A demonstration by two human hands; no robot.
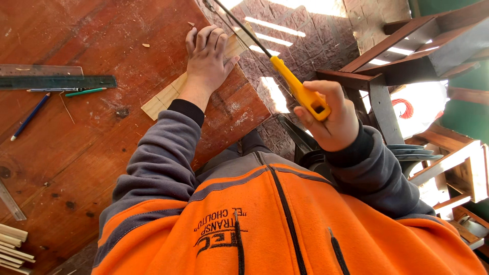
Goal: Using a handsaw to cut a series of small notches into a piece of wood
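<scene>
Head view looks down over an orange and grey jacket (pixel 265 224) at a reddish-brown wooden table (pixel 76 153) and the paved floor beside it. The left hand (pixel 206 56) lies flat on a light wooden strip (pixel 170 94), with the fingers close together and pressing it down near the edge of the table. The strip lies diagonally, and its far end reaches the table edge, where the blade meets it. The right hand (pixel 331 117) is closed around the yellow handle of a small saw (pixel 300 91); the fingers wrap the handle fully. The thin dark blade of the saw goes up and to the left from the handle, passing just beside the left hand's fingertips and over the end of the strip. I cannot tell if the blade touches the wood.

On the left part of the table there are a dark ruler (pixel 58 81), a clear ruler (pixel 41 70) just above it, a green pencil (pixel 85 92) and a blue pencil (pixel 30 116), all well apart from the hands. Some light wooden slats (pixel 12 244) lie at the lower left corner. At the right, wooden furniture frames (pixel 407 46) stand on the floor.
</scene>
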